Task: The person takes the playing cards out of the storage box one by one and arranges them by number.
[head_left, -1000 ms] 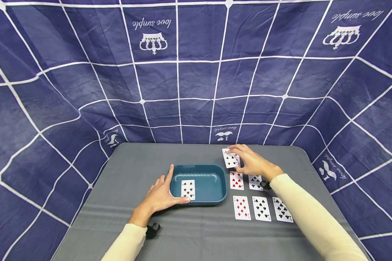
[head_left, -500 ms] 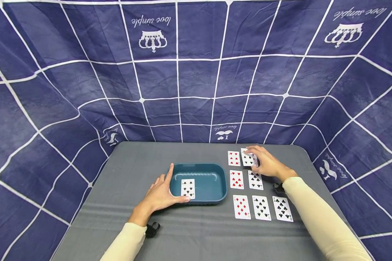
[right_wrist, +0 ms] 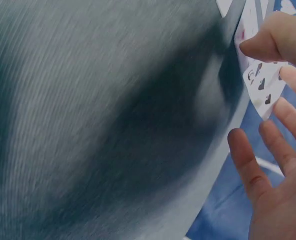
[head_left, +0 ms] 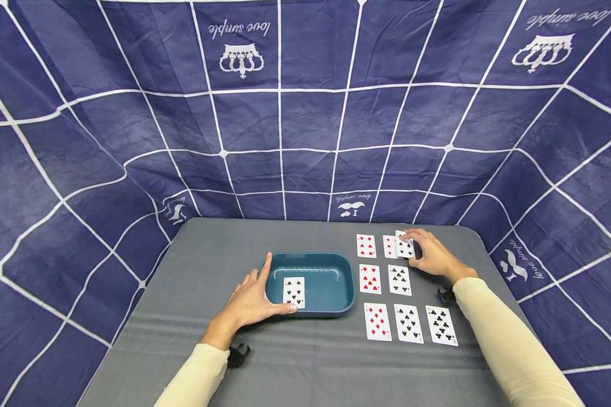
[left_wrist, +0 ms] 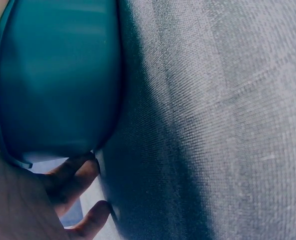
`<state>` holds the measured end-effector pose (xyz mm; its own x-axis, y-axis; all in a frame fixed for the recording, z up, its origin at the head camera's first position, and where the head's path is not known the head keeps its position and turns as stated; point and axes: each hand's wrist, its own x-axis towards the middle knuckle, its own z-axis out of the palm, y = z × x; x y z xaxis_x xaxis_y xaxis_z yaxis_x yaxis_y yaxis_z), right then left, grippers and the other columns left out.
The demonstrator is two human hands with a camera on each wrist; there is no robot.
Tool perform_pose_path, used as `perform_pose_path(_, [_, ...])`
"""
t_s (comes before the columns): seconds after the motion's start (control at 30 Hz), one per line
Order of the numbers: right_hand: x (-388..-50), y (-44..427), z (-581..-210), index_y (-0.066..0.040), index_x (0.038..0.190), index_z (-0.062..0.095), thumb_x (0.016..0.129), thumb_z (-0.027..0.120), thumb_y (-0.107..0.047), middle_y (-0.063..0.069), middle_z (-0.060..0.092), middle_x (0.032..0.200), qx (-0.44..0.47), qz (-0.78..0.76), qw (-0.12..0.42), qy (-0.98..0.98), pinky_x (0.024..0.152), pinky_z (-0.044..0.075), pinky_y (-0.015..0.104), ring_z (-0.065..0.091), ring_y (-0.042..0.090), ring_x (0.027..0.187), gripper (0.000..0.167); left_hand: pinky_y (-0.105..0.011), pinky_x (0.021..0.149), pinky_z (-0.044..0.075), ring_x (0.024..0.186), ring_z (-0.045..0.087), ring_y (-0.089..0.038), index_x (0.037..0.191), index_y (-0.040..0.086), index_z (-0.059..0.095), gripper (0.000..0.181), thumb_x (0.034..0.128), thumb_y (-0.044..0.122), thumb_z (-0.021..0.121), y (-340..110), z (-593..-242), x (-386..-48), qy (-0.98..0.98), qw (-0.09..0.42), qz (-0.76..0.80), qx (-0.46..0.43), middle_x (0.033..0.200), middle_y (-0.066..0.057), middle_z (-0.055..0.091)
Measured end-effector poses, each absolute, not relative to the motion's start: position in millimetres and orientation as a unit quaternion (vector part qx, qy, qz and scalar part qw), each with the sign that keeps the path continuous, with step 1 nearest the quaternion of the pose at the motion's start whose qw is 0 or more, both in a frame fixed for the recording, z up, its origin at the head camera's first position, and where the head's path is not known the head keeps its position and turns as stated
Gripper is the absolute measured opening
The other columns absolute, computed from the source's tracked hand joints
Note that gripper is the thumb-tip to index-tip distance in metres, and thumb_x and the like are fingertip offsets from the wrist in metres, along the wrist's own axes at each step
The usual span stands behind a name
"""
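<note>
In the head view, my left hand holds the left end of a teal tray, thumb at the front rim and index finger along the left side. The left wrist view shows fingers against the tray's outer wall. A black-pip playing card lies face up inside the tray, near the thumb. My right hand pinches a spade playing card between thumb and fingers, tilted at the back right. It partly covers a red-pip card behind it. In the right wrist view, the held card shows spades.
Right of the tray lie a heart card at the back, another heart card and a club card in the middle, and a diamond card, spade card and club card in front. Blue cloth surrounds the grey table.
My right hand has moved rightward along the back row with the spade card, uncovering the back heart card and then part of a red card. My left hand stays on the tray.
</note>
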<state>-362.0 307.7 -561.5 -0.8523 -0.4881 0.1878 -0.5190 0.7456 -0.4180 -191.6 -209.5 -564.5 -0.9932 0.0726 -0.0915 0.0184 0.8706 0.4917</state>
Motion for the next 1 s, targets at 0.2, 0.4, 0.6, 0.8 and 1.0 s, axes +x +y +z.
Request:
perform_pose_path(0.2, [-364, 325, -565, 0.000, 0.150, 0.069, 0.088, 0.084, -0.001, 0.034, 0.059, 0.165, 0.245, 0.227, 0.016, -0.942, 0.125, 0.040, 0.083, 0.053, 0.065, 0.151, 0.064, -0.075, 0.125, 0.046, 0.150, 0.061, -0.044, 0.190, 0.027, 0.004, 0.162, 0.0713, 0.091, 0.093, -209, -563, -193, 0.966, 0.054, 0.251, 0.025, 0.169, -0.029, 0.057])
perform_pose_path(0.4, [-366, 335, -566, 0.000, 0.146, 0.072, 0.086, 0.086, -0.001, 0.035, 0.061, 0.161, 0.241, 0.229, 0.020, -0.943, 0.123, 0.043, 0.083, 0.056, 0.066, 0.149, 0.062, -0.077, 0.128, 0.043, 0.152, 0.060, -0.045, 0.190, 0.026, 0.003, 0.162, 0.0716, 0.090, 0.093, -209, -563, -192, 0.966, 0.057, 0.252, 0.023, 0.169, -0.030, 0.056])
perform_pose_path(0.6, [-367, 342, -564, 0.000, 0.142, 0.074, 0.084, 0.088, -0.001, 0.038, 0.061, 0.161, 0.242, 0.232, 0.012, -0.942, 0.124, 0.044, 0.081, 0.057, 0.066, 0.149, 0.060, -0.078, 0.128, 0.042, 0.154, 0.059, -0.047, 0.190, 0.027, 0.004, 0.162, 0.0712, 0.090, 0.093, -210, -562, -191, 0.965, 0.056, 0.256, 0.020, 0.171, -0.032, 0.054])
perform_pose_path(0.8, [-369, 347, -562, 0.000, 0.141, 0.076, 0.084, 0.086, -0.001, 0.040, 0.062, 0.160, 0.245, 0.224, -0.009, -0.943, 0.124, 0.044, 0.081, 0.056, 0.066, 0.150, 0.057, -0.076, 0.126, 0.045, 0.149, 0.062, -0.044, 0.190, 0.030, 0.001, 0.161, 0.0721, 0.091, 0.092, -211, -562, -191, 0.967, 0.054, 0.247, 0.021, 0.167, -0.029, 0.057])
perform_pose_path(1.0, [-368, 349, -559, 0.001, 0.138, 0.078, 0.087, 0.082, 0.001, 0.038, 0.064, 0.157, 0.244, 0.228, -0.023, -0.942, 0.123, 0.045, 0.081, 0.057, 0.065, 0.150, 0.051, -0.076, 0.122, 0.048, 0.144, 0.064, -0.042, 0.190, 0.027, 0.003, 0.162, 0.0715, 0.090, 0.093, -209, -562, -191, 0.969, 0.049, 0.240, 0.026, 0.164, -0.028, 0.059])
